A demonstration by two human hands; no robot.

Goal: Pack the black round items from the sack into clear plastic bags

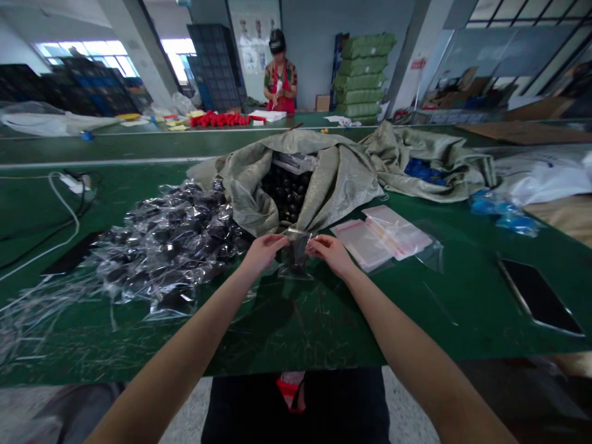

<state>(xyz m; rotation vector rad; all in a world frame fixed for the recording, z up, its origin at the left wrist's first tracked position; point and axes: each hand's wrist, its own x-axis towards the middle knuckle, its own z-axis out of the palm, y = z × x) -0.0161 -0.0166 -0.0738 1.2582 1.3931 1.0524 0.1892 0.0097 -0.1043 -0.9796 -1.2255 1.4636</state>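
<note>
Between my two hands is a clear plastic bag (296, 262) with something dark inside. My left hand (264, 251) pinches its upper left corner, and my right hand (332, 251) pinches the upper right edge. Right behind it, a grey-green woven sack (342, 179) gapes open, full of shiny black rounded pieces (289, 194). To the left lies a big heap of filled clear bags (171, 240) with dark contents. Flat clear bags (388, 234) with pinkish edges are stacked just right of my right hand.
A phone (539, 296) lies at the right, near the table edge. Thin clear strips (41, 314) and a white cable (69, 216) are at the left. Another sack (430, 160) holds blue pieces. Across the farther table, a person (280, 80) in a red apron stands near red items (219, 119).
</note>
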